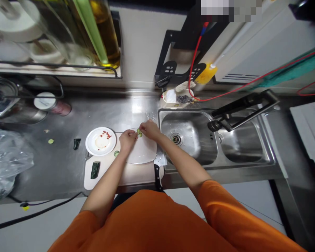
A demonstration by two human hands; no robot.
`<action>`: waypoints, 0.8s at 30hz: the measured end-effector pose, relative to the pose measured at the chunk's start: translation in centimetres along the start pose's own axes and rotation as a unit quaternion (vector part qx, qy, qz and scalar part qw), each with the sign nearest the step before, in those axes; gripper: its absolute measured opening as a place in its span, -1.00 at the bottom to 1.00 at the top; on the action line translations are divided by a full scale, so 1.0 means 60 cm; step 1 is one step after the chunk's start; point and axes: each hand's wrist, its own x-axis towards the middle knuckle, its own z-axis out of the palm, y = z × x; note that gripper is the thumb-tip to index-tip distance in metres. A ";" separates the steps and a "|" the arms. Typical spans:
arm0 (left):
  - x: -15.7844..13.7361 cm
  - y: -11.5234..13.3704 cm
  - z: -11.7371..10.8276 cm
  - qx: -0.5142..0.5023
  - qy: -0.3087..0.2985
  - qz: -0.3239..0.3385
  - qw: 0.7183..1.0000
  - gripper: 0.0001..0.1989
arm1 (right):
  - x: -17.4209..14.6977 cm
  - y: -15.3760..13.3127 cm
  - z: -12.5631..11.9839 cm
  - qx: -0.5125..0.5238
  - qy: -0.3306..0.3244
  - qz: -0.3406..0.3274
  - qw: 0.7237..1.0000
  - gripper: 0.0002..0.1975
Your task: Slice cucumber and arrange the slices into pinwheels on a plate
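A large white plate lies on the pale cutting board. Over its far edge, my right hand pinches green cucumber slices between closed fingertips. Just left of them, my left hand is also closed in a pinch; whatever sits in its fingertips is too small to make out. Beside my left wrist, another cucumber slice shows in part. A dark green cucumber piece rests on the board's left side. A smaller white plate with red bits stands at the board's far left corner.
A knife lies at the board's right end, beside the double sink. Left on the steel counter are a cucumber end, a small round slice, a jar and a plastic bag. A bottle rack overhangs.
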 end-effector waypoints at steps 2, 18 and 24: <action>0.000 -0.001 0.000 0.003 -0.002 -0.004 1.000 -0.77 | 0.001 -0.001 0.000 -0.008 -0.012 -0.003 1.000 -0.85; -0.014 0.011 0.005 0.050 0.031 0.013 0.998 -0.83 | -0.004 -0.006 -0.002 -0.062 -0.021 -0.006 0.998 -0.80; -0.015 0.006 0.008 0.095 0.050 0.035 0.994 -0.83 | -0.008 -0.008 -0.002 -0.078 -0.017 -0.017 0.997 -0.79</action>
